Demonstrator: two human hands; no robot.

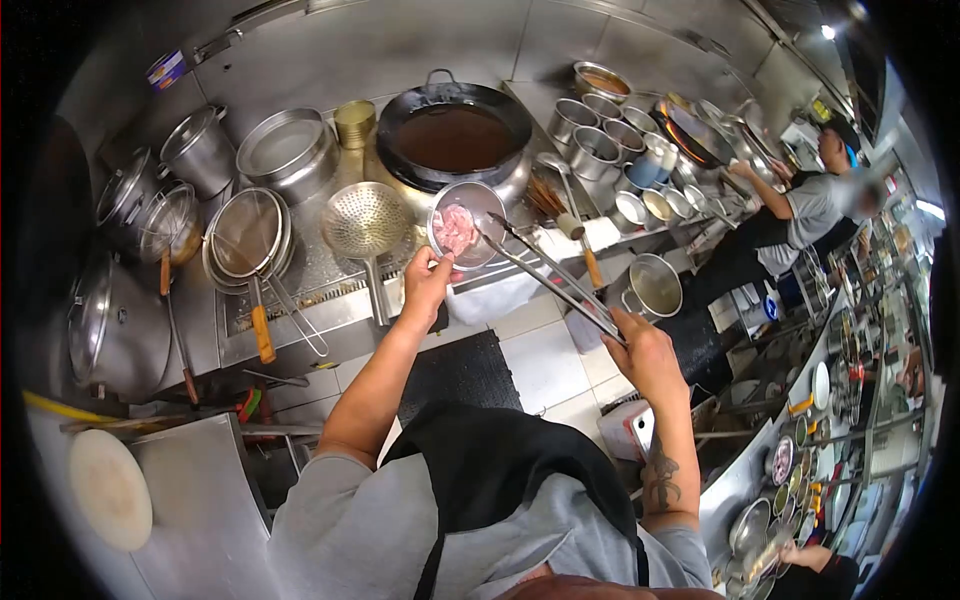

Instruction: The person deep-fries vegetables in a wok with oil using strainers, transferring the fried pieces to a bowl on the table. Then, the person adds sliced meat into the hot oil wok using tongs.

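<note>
My left hand [428, 288] grips the rim of a small metal bowl [486, 205], which holds pieces of pink raw meat [455, 229]. In my right hand [645, 352] is a pair of long metal tongs [560, 285]. Their tips reach over the right side of the bowl, apart from each other, and I see no meat between them. Just beyond the bowl sits a black wok [400, 140] with dark oil [455, 138] in it. A perforated skimmer [367, 220] lies left of the bowl.
Strainers [247, 235] and steel pots [195, 150] crowd the left counter. Several metal containers [595, 150] stand right of the wok. A ladle [562, 185] rests nearby. On the floor side is a deep pot [655, 285]. A co-worker [815, 215] stands at the right by another wok [695, 135].
</note>
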